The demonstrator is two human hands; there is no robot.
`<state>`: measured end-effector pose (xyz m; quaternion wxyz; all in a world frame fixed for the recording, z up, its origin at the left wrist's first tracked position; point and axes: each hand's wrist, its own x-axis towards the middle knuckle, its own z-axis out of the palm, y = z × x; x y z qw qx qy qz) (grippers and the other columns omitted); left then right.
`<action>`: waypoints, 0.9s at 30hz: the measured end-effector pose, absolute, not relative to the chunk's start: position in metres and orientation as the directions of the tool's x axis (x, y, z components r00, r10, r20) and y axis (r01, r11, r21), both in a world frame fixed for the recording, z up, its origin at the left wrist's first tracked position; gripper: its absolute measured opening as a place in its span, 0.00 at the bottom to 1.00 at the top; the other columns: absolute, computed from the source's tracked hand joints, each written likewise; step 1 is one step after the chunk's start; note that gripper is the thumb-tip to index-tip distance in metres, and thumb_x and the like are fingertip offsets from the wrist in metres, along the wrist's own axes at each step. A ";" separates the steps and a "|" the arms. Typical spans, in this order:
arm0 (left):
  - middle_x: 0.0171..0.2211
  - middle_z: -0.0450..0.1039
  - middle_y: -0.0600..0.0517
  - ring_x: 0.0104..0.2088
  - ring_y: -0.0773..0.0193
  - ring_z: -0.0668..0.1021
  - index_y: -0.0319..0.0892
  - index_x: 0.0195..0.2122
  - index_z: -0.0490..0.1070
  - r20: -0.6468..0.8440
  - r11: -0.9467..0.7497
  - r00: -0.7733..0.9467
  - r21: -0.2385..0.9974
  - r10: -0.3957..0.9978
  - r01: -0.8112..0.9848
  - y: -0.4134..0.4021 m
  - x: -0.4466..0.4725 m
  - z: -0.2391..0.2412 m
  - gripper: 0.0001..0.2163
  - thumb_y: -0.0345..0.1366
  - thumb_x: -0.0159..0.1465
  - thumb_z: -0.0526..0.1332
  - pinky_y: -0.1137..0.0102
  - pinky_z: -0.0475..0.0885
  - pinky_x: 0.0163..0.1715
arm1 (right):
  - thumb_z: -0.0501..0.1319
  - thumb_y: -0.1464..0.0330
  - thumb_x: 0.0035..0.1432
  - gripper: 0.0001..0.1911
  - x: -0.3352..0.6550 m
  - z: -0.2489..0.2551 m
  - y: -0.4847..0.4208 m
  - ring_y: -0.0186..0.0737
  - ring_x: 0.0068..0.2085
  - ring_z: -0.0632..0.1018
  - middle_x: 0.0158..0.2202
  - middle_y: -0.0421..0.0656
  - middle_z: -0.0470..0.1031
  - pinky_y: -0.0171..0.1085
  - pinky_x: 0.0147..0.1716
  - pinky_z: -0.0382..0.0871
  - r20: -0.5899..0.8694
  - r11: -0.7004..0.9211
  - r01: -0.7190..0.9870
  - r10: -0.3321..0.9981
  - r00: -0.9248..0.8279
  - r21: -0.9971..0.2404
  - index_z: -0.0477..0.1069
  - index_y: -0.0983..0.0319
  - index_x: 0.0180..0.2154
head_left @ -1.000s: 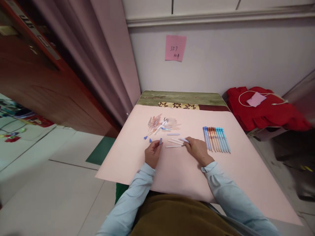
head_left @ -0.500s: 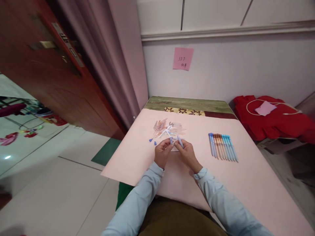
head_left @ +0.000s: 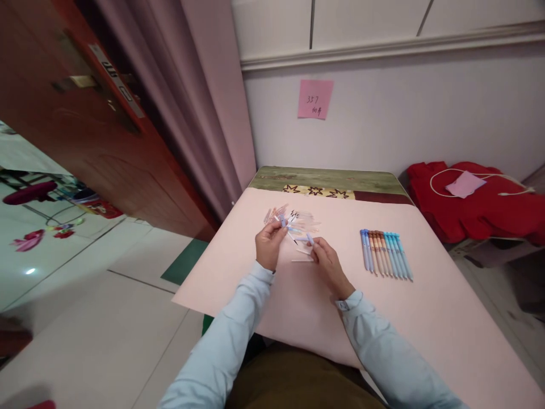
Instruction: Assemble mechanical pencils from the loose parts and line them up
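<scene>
My left hand (head_left: 268, 243) is closed at the fingertips on a small blue pen part (head_left: 283, 220), over the near side of a loose heap of pen parts. To its right, my right hand (head_left: 327, 258) pinches a light blue pen barrel (head_left: 310, 239), held tilted. White refills (head_left: 301, 261) lie on the pale pink sheet beside the right fingers. The heap holds brownish barrels (head_left: 269, 215), clear pale barrels (head_left: 310, 222) and dark-tipped refills (head_left: 293, 216). The exact shape of the left-hand part is partly hidden by fingers.
On the right of the pale pink sheet (head_left: 323, 318) lies a neat row of assembled pens (head_left: 385, 254) in blue, brown and turquoise. Red cloth (head_left: 438, 210) with a white cable sits beyond the table's right edge. A wooden door (head_left: 106, 147) and a curtain (head_left: 213, 102) stand left.
My hands have moved apart. The left one has gone up and left to the heap with the small blue part, covering the spot where two blue pieces lay. The right hand stays near its place.
</scene>
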<state>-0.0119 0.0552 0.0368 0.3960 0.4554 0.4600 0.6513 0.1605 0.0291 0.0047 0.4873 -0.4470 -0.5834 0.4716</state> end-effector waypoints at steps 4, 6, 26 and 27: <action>0.46 0.80 0.43 0.49 0.52 0.79 0.39 0.40 0.78 0.278 -0.324 -0.292 0.938 0.915 -0.122 0.067 -0.011 0.052 0.14 0.41 0.56 0.69 0.55 0.72 0.52 | 0.54 0.55 0.64 0.15 0.159 0.003 0.029 0.35 0.26 0.68 0.25 0.37 0.68 0.33 0.28 0.64 0.131 0.137 0.013 0.968 -0.212 -0.990 0.68 0.59 0.35; 0.47 0.79 0.43 0.50 0.51 0.79 0.39 0.40 0.79 0.272 -0.327 -0.296 0.933 0.916 -0.153 0.069 -0.009 0.057 0.14 0.41 0.55 0.70 0.54 0.71 0.54 | 0.55 0.55 0.63 0.15 0.156 0.002 0.029 0.35 0.27 0.70 0.28 0.39 0.71 0.34 0.30 0.66 0.134 0.137 -0.004 0.963 -0.234 -0.991 0.69 0.60 0.34; 0.37 0.81 0.48 0.40 0.56 0.80 0.41 0.36 0.80 0.211 -0.248 -0.207 0.953 0.955 -0.174 0.056 0.000 0.053 0.11 0.37 0.52 0.72 0.58 0.73 0.49 | 0.57 0.54 0.62 0.16 0.151 -0.001 0.027 0.34 0.27 0.71 0.27 0.39 0.71 0.34 0.29 0.68 0.164 0.152 -0.071 0.966 -0.200 -0.986 0.71 0.60 0.36; 0.37 0.81 0.48 0.40 0.56 0.80 0.41 0.36 0.80 0.210 -0.243 -0.191 0.955 0.959 -0.170 0.055 0.001 0.053 0.11 0.37 0.52 0.72 0.58 0.73 0.48 | 0.58 0.54 0.62 0.15 0.150 0.000 0.027 0.34 0.27 0.71 0.27 0.39 0.72 0.34 0.29 0.68 0.166 0.155 -0.072 0.967 -0.192 -0.985 0.71 0.60 0.36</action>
